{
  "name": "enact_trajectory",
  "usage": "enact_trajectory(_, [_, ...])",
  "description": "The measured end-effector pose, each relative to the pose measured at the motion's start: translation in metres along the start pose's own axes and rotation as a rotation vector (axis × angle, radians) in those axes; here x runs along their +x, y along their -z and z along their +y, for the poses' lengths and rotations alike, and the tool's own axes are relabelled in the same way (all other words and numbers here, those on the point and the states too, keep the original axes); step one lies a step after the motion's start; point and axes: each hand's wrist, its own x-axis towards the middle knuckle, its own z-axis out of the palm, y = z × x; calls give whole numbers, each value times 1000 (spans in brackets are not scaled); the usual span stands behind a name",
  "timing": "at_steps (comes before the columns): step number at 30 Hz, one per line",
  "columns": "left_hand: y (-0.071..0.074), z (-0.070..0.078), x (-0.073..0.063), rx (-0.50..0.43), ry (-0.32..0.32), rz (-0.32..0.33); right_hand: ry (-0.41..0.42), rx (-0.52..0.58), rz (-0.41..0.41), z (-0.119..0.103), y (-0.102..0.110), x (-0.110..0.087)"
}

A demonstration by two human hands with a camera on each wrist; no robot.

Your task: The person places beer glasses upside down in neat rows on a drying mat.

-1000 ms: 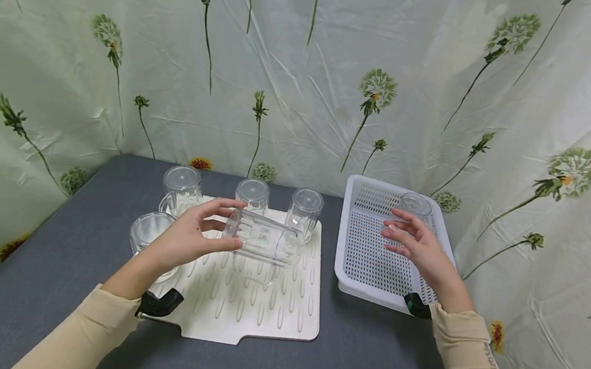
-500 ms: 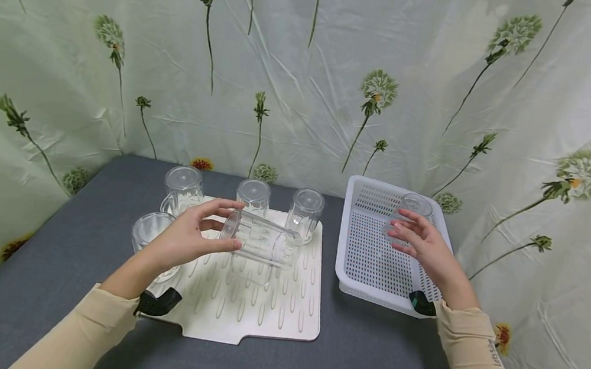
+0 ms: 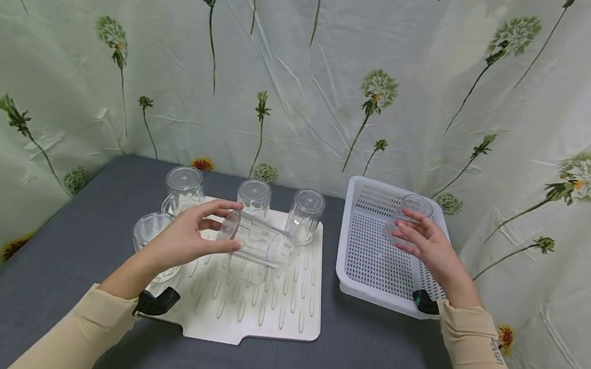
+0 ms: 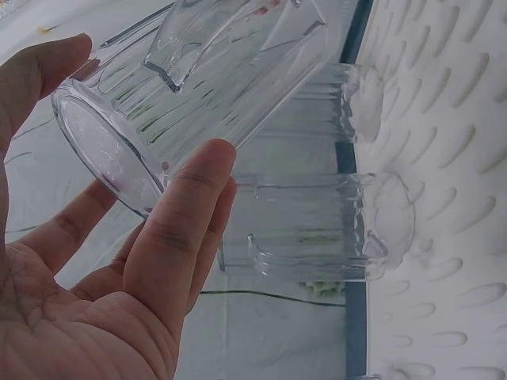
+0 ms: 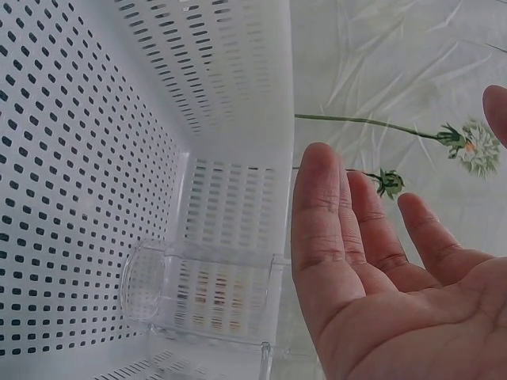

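My left hand [image 3: 186,236] grips a clear glass mug [image 3: 263,241] by its base end. The mug lies almost sideways in the air over the white ridged draining board [image 3: 283,311], its handle on the near side. In the left wrist view the thumb and fingers span the round base of the mug [image 4: 111,150]. My right hand [image 3: 430,254] hovers over the white perforated basket [image 3: 344,243] with its fingers loosely extended, holding nothing. A clear glass [image 3: 417,205] stands in the far right corner of that basket, partly behind the right fingers; it also shows in the right wrist view.
Several clear mugs stand upside down along the board's back and left: a back-left mug [image 3: 185,181], a middle mug [image 3: 254,191], a right mug [image 3: 306,209] and a front-left mug [image 3: 149,230]. A dark grey cloth [image 3: 364,357] covers the table; a flowered curtain [image 3: 307,120] hangs behind.
My right hand has drifted slightly to the right over the basket. The mug in my left hand has shifted a little left and its free end tips slightly lower.
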Motion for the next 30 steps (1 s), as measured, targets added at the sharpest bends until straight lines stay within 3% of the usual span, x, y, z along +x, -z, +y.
enact_trajectory(12, [3, -2, -2, 62, -13, 18, 7, 2, 8, 3, 5, 2])
enact_trajectory(30, [4, 9, -6, 154, -13, 45, -33, -38, 31, 2, 14, 6])
